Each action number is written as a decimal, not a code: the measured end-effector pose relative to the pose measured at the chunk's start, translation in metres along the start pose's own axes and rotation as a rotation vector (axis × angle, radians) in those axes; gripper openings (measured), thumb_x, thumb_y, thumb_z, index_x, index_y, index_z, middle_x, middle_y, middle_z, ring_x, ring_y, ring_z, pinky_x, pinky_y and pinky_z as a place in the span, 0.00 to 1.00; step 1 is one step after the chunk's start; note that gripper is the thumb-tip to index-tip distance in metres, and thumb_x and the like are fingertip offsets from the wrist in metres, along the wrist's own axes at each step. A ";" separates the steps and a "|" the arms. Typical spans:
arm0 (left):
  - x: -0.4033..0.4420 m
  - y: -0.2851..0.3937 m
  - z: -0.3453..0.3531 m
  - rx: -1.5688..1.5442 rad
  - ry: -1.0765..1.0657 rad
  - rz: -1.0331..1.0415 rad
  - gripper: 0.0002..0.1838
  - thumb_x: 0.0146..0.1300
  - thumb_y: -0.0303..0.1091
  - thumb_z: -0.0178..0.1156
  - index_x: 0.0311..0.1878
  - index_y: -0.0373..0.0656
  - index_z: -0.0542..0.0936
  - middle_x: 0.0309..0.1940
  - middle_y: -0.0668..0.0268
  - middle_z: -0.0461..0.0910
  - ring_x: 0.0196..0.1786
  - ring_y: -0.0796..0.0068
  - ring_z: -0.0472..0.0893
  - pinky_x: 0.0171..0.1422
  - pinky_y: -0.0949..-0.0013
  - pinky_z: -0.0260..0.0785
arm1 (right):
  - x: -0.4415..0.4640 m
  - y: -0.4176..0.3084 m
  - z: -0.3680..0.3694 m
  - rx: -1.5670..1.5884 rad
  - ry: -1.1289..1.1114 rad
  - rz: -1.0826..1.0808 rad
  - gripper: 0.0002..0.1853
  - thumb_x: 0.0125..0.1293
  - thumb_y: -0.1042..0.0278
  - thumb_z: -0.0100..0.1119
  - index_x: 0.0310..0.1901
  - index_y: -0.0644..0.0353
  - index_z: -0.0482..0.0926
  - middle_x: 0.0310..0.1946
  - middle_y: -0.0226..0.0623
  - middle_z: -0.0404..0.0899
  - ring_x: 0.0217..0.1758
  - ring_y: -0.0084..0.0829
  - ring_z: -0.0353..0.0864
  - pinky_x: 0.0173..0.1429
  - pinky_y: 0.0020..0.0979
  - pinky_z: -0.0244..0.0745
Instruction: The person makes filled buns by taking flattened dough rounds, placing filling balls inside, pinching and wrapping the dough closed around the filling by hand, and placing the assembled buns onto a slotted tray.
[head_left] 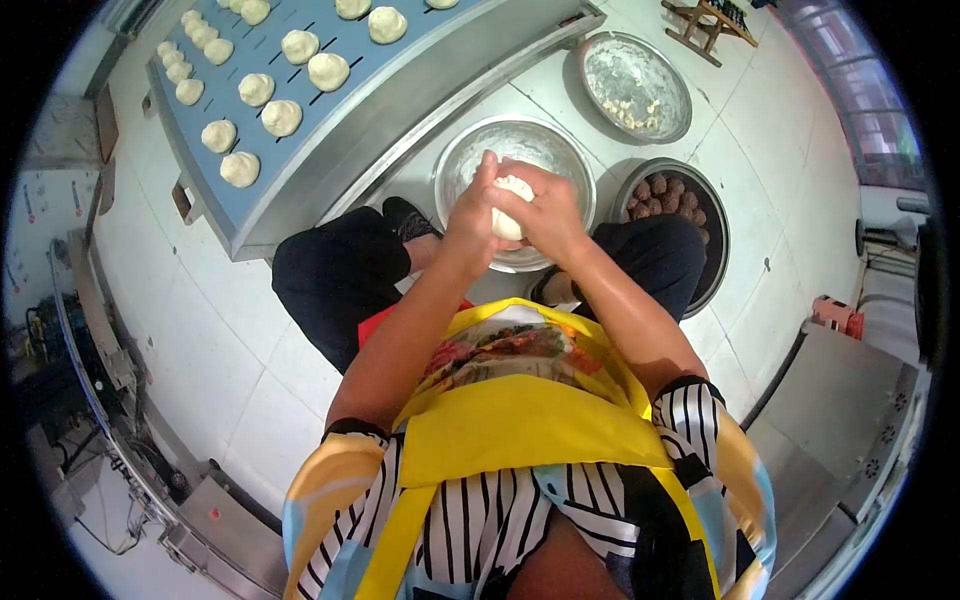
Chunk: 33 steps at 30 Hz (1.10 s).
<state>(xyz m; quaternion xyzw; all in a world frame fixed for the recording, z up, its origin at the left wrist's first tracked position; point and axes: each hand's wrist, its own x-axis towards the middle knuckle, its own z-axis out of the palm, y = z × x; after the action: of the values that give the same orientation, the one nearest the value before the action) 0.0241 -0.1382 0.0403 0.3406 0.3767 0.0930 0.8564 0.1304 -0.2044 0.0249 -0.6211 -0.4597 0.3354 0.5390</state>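
A pale, pleated ball of dough point(511, 208) is cupped between both my hands above a floured metal bowl point(462, 150). My left hand point(474, 215) wraps its left side, with the thumb pointing up. My right hand point(548, 205) closes round the right side, fingers across the top. Part of the dough is hidden by the fingers. To the right of my hands, a dark-rimmed round container point(727, 240) holds several brown balls point(668, 192). Several shaped dough buns point(282, 118) sit in rows on a blue slotted surface point(220, 105) at the upper left.
A second metal bowl point(683, 110) with flour and dough scraps lies on the tiled floor at the upper right. Behind it is a small wooden stool point(706, 28). My bent knees flank the near bowl. Metal equipment point(230, 530) stands at the lower left.
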 end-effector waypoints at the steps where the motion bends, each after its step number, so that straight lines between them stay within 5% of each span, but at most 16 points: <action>1: -0.003 0.003 -0.001 -0.005 -0.017 0.001 0.40 0.61 0.72 0.44 0.59 0.45 0.68 0.51 0.59 0.75 0.51 0.64 0.79 0.47 0.53 0.77 | 0.002 -0.004 -0.004 0.088 -0.072 0.072 0.20 0.58 0.63 0.66 0.49 0.66 0.79 0.43 0.40 0.82 0.44 0.25 0.79 0.51 0.27 0.73; 4: 0.000 0.006 -0.011 0.045 -0.158 -0.056 0.41 0.61 0.73 0.44 0.60 0.43 0.68 0.54 0.59 0.73 0.53 0.64 0.78 0.49 0.52 0.76 | -0.001 -0.023 -0.017 -0.040 -0.242 0.133 0.20 0.57 0.63 0.65 0.49 0.64 0.79 0.42 0.38 0.82 0.43 0.22 0.78 0.50 0.26 0.73; 7: 0.015 -0.014 -0.008 -0.065 -0.114 0.144 0.42 0.61 0.72 0.43 0.61 0.42 0.67 0.55 0.59 0.73 0.53 0.63 0.78 0.48 0.52 0.76 | -0.001 -0.018 -0.010 -0.111 0.007 0.113 0.20 0.55 0.58 0.67 0.44 0.64 0.80 0.38 0.42 0.82 0.40 0.33 0.81 0.48 0.30 0.74; 9: 0.010 -0.021 0.005 -0.135 0.031 0.270 0.40 0.62 0.71 0.43 0.61 0.43 0.67 0.50 0.59 0.76 0.49 0.65 0.80 0.45 0.56 0.78 | -0.002 -0.008 -0.003 -0.075 0.043 0.012 0.22 0.54 0.57 0.68 0.45 0.64 0.79 0.37 0.42 0.82 0.38 0.33 0.82 0.46 0.31 0.75; 11: 0.000 -0.005 0.001 -0.081 -0.079 0.110 0.39 0.63 0.70 0.42 0.60 0.43 0.68 0.49 0.59 0.76 0.49 0.65 0.80 0.46 0.57 0.77 | 0.002 -0.003 0.001 -0.068 0.098 -0.266 0.22 0.53 0.56 0.68 0.45 0.64 0.79 0.35 0.43 0.82 0.35 0.34 0.82 0.42 0.32 0.76; 13: -0.005 0.007 -0.012 -0.002 -0.231 -0.076 0.38 0.64 0.68 0.44 0.58 0.41 0.69 0.49 0.58 0.76 0.50 0.66 0.79 0.51 0.58 0.75 | -0.003 -0.010 -0.011 0.020 -0.119 0.037 0.22 0.53 0.58 0.67 0.45 0.64 0.79 0.38 0.42 0.82 0.38 0.35 0.82 0.45 0.32 0.75; 15: 0.006 -0.009 -0.006 -0.098 -0.145 0.110 0.38 0.64 0.68 0.45 0.57 0.39 0.69 0.48 0.58 0.77 0.50 0.66 0.80 0.51 0.60 0.76 | -0.003 -0.026 -0.016 -0.005 -0.176 0.303 0.23 0.51 0.58 0.68 0.45 0.64 0.78 0.40 0.41 0.81 0.44 0.34 0.81 0.51 0.33 0.74; 17: 0.012 -0.013 -0.004 -0.165 -0.065 0.244 0.38 0.64 0.67 0.46 0.56 0.38 0.69 0.47 0.57 0.77 0.51 0.66 0.79 0.52 0.63 0.75 | 0.002 -0.026 -0.010 -0.158 -0.081 0.009 0.23 0.51 0.62 0.68 0.48 0.62 0.79 0.42 0.38 0.81 0.44 0.30 0.81 0.52 0.31 0.74; 19: -0.002 0.002 0.003 -0.129 -0.045 0.129 0.37 0.65 0.66 0.46 0.56 0.38 0.69 0.47 0.58 0.77 0.51 0.66 0.79 0.52 0.63 0.75 | 0.002 -0.025 -0.007 -0.178 -0.012 -0.258 0.23 0.50 0.63 0.69 0.49 0.61 0.78 0.41 0.39 0.82 0.43 0.33 0.82 0.54 0.32 0.73; 22: 0.000 0.005 -0.009 -0.158 -0.182 0.075 0.34 0.67 0.64 0.43 0.56 0.39 0.70 0.47 0.60 0.77 0.50 0.67 0.79 0.53 0.65 0.74 | 0.000 -0.044 -0.021 -0.047 -0.289 0.223 0.26 0.50 0.63 0.68 0.52 0.61 0.77 0.47 0.40 0.80 0.50 0.36 0.80 0.60 0.33 0.69; 24: 0.009 -0.012 0.001 -0.337 -0.100 0.238 0.33 0.69 0.63 0.41 0.55 0.40 0.72 0.46 0.61 0.77 0.48 0.70 0.79 0.51 0.69 0.73 | 0.001 -0.022 -0.011 -0.232 -0.059 -0.126 0.26 0.48 0.59 0.69 0.49 0.63 0.77 0.44 0.42 0.80 0.49 0.38 0.80 0.57 0.33 0.70; 25: 0.007 -0.014 0.011 -0.413 -0.041 0.314 0.36 0.66 0.67 0.43 0.57 0.39 0.69 0.47 0.59 0.77 0.50 0.67 0.79 0.53 0.62 0.74 | 0.006 -0.019 -0.008 -0.322 0.060 -0.305 0.27 0.48 0.57 0.69 0.47 0.63 0.77 0.43 0.43 0.80 0.49 0.39 0.80 0.55 0.33 0.71; 29: -0.005 0.003 -0.011 0.123 -0.140 0.167 0.34 0.67 0.64 0.44 0.57 0.40 0.70 0.48 0.62 0.77 0.52 0.68 0.78 0.54 0.64 0.74 | 0.002 -0.037 -0.024 -0.056 -0.244 -0.074 0.30 0.46 0.55 0.71 0.50 0.63 0.76 0.43 0.44 0.80 0.49 0.42 0.79 0.55 0.34 0.71; 32: 0.005 -0.014 -0.002 -0.310 -0.127 0.202 0.34 0.68 0.62 0.44 0.58 0.38 0.69 0.49 0.60 0.77 0.51 0.67 0.78 0.53 0.64 0.73 | 0.012 -0.056 -0.023 -0.227 -0.340 0.318 0.32 0.46 0.60 0.71 0.55 0.62 0.75 0.53 0.46 0.76 0.59 0.34 0.73 0.64 0.32 0.65; 33: 0.009 -0.015 0.002 -0.366 -0.094 0.271 0.33 0.68 0.61 0.45 0.59 0.38 0.69 0.48 0.59 0.77 0.51 0.67 0.79 0.54 0.64 0.74 | 0.014 -0.054 -0.021 -0.256 -0.258 0.107 0.31 0.46 0.60 0.71 0.54 0.62 0.76 0.52 0.46 0.77 0.57 0.34 0.75 0.62 0.32 0.66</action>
<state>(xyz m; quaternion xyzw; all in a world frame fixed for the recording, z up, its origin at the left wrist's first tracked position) 0.0299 -0.1464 0.0266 0.2309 0.2641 0.2581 0.9002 0.1432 -0.1988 0.0829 -0.6601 -0.5303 0.3790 0.3735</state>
